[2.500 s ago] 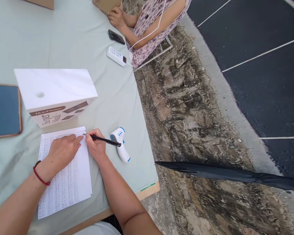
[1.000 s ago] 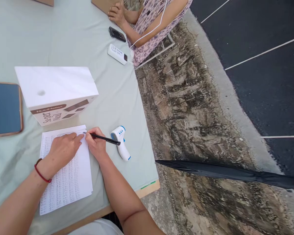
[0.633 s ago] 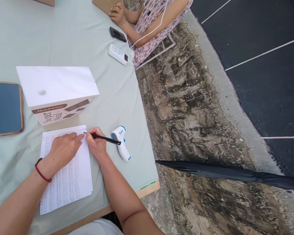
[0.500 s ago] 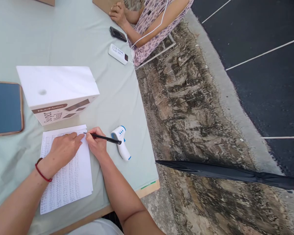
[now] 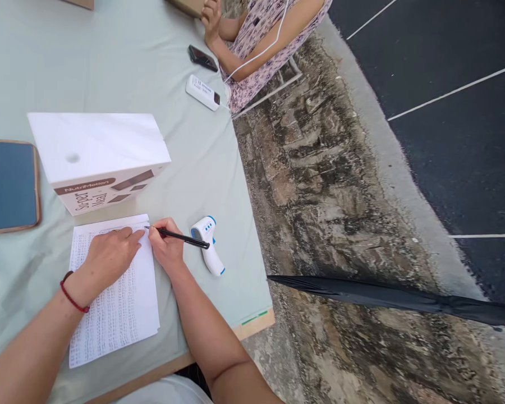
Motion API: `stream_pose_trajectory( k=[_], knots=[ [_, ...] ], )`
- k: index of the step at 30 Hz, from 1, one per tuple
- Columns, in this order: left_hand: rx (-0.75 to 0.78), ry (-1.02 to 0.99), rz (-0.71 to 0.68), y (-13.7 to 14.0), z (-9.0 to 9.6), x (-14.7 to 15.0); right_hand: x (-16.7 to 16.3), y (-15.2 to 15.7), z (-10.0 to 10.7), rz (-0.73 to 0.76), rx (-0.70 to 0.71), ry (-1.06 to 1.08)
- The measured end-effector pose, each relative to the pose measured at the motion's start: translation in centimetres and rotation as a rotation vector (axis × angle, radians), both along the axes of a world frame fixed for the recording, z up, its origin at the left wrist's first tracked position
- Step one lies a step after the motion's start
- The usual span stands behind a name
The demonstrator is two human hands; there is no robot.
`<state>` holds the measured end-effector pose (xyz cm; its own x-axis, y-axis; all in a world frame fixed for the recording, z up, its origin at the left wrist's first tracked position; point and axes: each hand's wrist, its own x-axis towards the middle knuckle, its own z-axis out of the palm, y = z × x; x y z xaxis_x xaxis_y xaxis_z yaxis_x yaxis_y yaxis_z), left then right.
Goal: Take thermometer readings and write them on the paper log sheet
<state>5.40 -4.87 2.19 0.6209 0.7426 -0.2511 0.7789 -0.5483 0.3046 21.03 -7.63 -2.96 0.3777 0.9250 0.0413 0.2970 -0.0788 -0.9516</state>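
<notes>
Down at the near edge of the table draped in pale green cloth [image 5: 122, 67], the person's right hand [image 5: 167, 249] is pinched shut around a slim black pen [image 5: 180, 238], whose tip touches the top right corner of a white sheet covered in rows of small print [image 5: 118, 311]. The left hand [image 5: 109, 258], with a red cord bracelet [image 5: 71, 292] at its wrist, lies flat on the upper part of that sheet with fingers loosely spread, its fingertips just beside the pen tip. Just right of the writing hand lies a white and blue pistol-shaped thermometer [image 5: 208, 247]. Beyond the sheet stands a white cardboard box with brown lettering [image 5: 96, 160], and to its left a dark blue tablet in a brown case [image 5: 8, 185]. At the far end another person's hand [image 5: 210, 17] is raised near a black phone [image 5: 202, 58] and a white oblong device [image 5: 202, 92]. A folded black umbrella [image 5: 382, 297] lies over the ground to the right.
</notes>
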Motion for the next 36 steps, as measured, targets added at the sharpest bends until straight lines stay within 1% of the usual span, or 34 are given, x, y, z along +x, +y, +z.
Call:
stream_pose_trajectory(
  k=[7, 16, 21, 28, 36],
  knots=[
    [0.008, 0.003, -0.003, 0.04, 0.17, 0.0, -0.07, 0.0, 0.18, -0.007, -0.016, -0.007],
    [0.046, -0.048, 0.006, 0.0, -0.34, -0.09, -0.07, 0.05, -0.05, -0.017, -0.017, -0.011],
    [0.023, -0.003, -0.002, 0.07, 0.03, 0.02, -0.02, 0.05, 0.02, -0.029, 0.002, -0.012],
    [0.014, -0.042, 0.015, -0.04, -0.05, 0.0, -0.1, 0.02, -0.26, -0.039, -0.009, -0.02],
    [-0.005, 0.011, 0.007, 0.07, 0.28, 0.09, -0.08, 0.06, -0.17, -0.032, -0.009, -0.016]
  ],
)
